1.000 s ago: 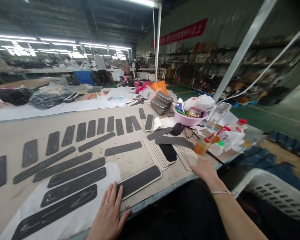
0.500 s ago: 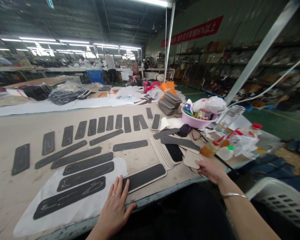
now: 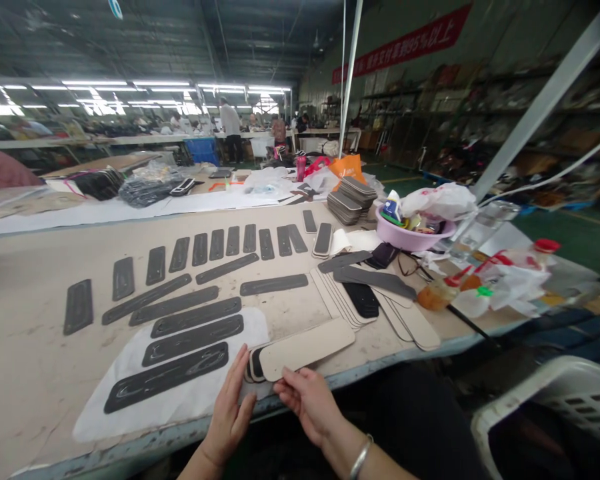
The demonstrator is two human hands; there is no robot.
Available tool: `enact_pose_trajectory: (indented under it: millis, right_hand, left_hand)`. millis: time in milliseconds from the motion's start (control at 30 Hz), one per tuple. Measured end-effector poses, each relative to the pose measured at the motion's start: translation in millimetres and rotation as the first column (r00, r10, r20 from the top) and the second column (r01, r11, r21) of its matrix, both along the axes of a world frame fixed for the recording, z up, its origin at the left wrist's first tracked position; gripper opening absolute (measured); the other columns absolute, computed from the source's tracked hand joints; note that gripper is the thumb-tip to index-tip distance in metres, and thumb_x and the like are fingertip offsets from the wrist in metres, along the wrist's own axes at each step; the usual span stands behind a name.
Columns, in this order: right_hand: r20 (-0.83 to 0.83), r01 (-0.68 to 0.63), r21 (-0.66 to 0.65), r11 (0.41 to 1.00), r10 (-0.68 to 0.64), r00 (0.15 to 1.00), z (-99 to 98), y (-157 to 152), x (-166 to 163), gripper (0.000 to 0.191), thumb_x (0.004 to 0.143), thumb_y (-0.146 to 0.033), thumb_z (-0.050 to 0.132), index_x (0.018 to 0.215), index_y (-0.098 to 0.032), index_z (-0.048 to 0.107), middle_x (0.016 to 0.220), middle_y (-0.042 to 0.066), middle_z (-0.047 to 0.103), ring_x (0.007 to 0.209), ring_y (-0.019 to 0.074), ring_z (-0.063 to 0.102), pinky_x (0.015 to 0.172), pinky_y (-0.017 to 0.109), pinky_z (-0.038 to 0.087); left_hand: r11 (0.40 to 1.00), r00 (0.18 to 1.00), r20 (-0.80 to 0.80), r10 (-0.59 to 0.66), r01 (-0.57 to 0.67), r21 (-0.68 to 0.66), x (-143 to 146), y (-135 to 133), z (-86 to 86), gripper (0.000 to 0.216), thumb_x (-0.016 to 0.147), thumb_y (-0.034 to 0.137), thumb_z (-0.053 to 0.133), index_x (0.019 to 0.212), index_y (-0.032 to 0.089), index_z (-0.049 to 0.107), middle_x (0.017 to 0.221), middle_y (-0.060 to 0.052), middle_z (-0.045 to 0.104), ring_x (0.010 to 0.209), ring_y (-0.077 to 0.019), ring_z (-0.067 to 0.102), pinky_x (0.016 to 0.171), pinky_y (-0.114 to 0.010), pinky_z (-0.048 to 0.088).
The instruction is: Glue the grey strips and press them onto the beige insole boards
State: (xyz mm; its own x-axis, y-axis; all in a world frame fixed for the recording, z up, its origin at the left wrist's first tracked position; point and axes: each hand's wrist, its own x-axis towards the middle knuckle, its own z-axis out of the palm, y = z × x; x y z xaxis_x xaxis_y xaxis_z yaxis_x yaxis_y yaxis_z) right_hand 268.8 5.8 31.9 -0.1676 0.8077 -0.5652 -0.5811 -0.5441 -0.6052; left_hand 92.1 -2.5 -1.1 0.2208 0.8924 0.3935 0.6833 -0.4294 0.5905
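My right hand (image 3: 307, 403) pinches the near edge of a long beige panel (image 3: 310, 345) with rounded ends, which lies over a low pile of similar panels. A black-faced panel (image 3: 256, 365) shows at the pile's left end; the rest is mostly hidden. Beside that end, my left hand (image 3: 233, 400) has its fingers stretched out, their tips at or near the pile. Farther left, long dark strips (image 3: 167, 377) with glossy wet-looking streaks lie on a white sheet (image 3: 93, 417). Behind the pile is a fanned stack of beige panels (image 3: 333, 300), partly covered by loose grey strips (image 3: 375, 280).
Rows of short dark pieces (image 3: 123, 278) lie across the table (image 3: 25, 333). A pink basin (image 3: 415, 239) with odds and ends, a bottle of amber liquid (image 3: 435, 297) and a piled stack of panels (image 3: 350, 203) stand right. A white plastic chair (image 3: 555, 373) is beside the table.
My right hand has moved left from the panels by the bottle, bringing a beige panel over the black-faced one. My left hand has shifted off the black-faced panel's top to the pile's end.
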Motion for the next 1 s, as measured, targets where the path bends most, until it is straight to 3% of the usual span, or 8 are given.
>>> enact_pose_trajectory:
  millis: [133,233,333,433,567,700,900,1000]
  right_hand:
    - [0.09,-0.281,-0.009,0.96,0.281,0.956,-4.1,-1.4,-11.0,0.041,0.064,-0.047,0.073,0.077,-0.01,0.06,0.073,0.007,0.065,0.062,0.0109,0.063,0.051,0.015,0.047]
    - [0.346,-0.56,0.077,0.825,0.504,0.791,0.3,-2.2,5.4,0.038,0.075,-0.049,0.06,0.085,-0.012,0.063,0.077,0.007,0.065,0.061,0.0141,0.063,0.052,0.02,0.047]
    - [0.823,-0.647,0.269,0.714,0.179,0.539,2.4,9.5,43.4,0.028,0.081,-0.039,0.053,0.093,-0.017,0.065,0.086,0.007,0.066,0.079,0.0207,0.062,0.071,0.033,0.051]
    - [0.935,-0.653,0.352,0.67,-0.283,0.214,-4.9,35.0,90.3,0.038,0.082,-0.034,0.047,0.115,-0.017,0.058,0.117,0.012,0.056,0.109,0.0261,0.05,0.096,0.042,0.04]
    - [0.941,-0.661,0.191,0.726,-0.326,-0.087,-22.3,65.0,131.3,0.056,0.079,-0.035,0.049,0.128,-0.008,0.044,0.129,0.017,0.046,0.121,0.0287,0.039,0.101,0.043,0.034]
    - [0.951,-0.674,0.154,0.722,-0.293,-0.097,-35.1,72.0,135.7,0.055,0.08,-0.036,0.048,0.127,-0.008,0.045,0.124,0.017,0.051,0.117,0.0273,0.044,0.101,0.041,0.034]
    - [0.951,-0.644,0.279,0.712,-0.299,0.081,-48.7,69.6,134.8,0.063,0.079,-0.038,0.048,0.135,-0.013,0.036,0.119,0.013,0.054,0.108,0.0249,0.052,0.094,0.041,0.042]
    - [0.933,-0.688,0.314,0.654,-0.346,0.098,-63.9,70.8,145.9,0.063,0.079,-0.044,0.048,0.135,-0.017,0.036,0.124,0.012,0.051,0.108,0.0264,0.052,0.093,0.042,0.044]
  left_hand:
    - [0.999,0.991,-0.121,0.05,-0.052,-0.015,4.6,1.5,-2.2,0.055,0.09,0.024,0.036,0.142,0.024,0.019,0.15,-0.009,0.016,0.134,-0.0267,0.024,0.107,-0.046,0.031]
    - [0.999,0.971,-0.237,0.023,-0.03,-0.027,8.6,2.6,-3.2,0.056,0.089,0.027,0.041,0.141,0.021,0.021,0.151,-0.012,0.009,0.135,-0.0285,0.019,0.106,-0.046,0.032]
    - [1.0,0.95,-0.313,0.015,-0.015,0.001,11.5,4.3,-6.8,0.061,0.087,0.034,0.048,0.14,0.018,0.024,0.15,-0.015,0.011,0.136,-0.0313,0.017,0.105,-0.049,0.033]
    - [1.0,0.93,-0.365,0.025,-0.019,0.02,12.8,6.8,-11.9,0.056,0.088,0.036,0.046,0.138,0.018,0.03,0.149,-0.017,0.015,0.135,-0.0313,0.019,0.104,-0.049,0.034]
    - [0.999,0.907,-0.419,0.045,-0.051,-0.002,12.8,12.0,-13.3,0.058,0.086,0.042,0.048,0.135,0.014,0.035,0.146,-0.021,0.02,0.133,-0.0337,0.023,0.101,-0.049,0.036]
    - [0.993,0.878,-0.479,-0.022,-0.035,-0.111,13.7,22.2,-3.1,0.061,0.08,0.045,0.053,0.133,0.017,0.038,0.14,-0.019,0.035,0.13,-0.0349,0.029,0.1,-0.053,0.033]
    - [0.967,0.862,-0.474,-0.18,0.067,-0.246,17.8,39.2,32.6,0.059,0.076,0.037,0.061,0.129,0.023,0.041,0.132,-0.014,0.043,0.121,-0.0288,0.041,0.101,-0.045,0.033]
    - [0.959,0.849,-0.474,-0.235,0.123,-0.256,17.9,40.8,47.9,0.06,0.071,0.043,0.066,0.123,0.022,0.045,0.119,-0.012,0.05,0.11,-0.0262,0.047,0.094,-0.037,0.04]
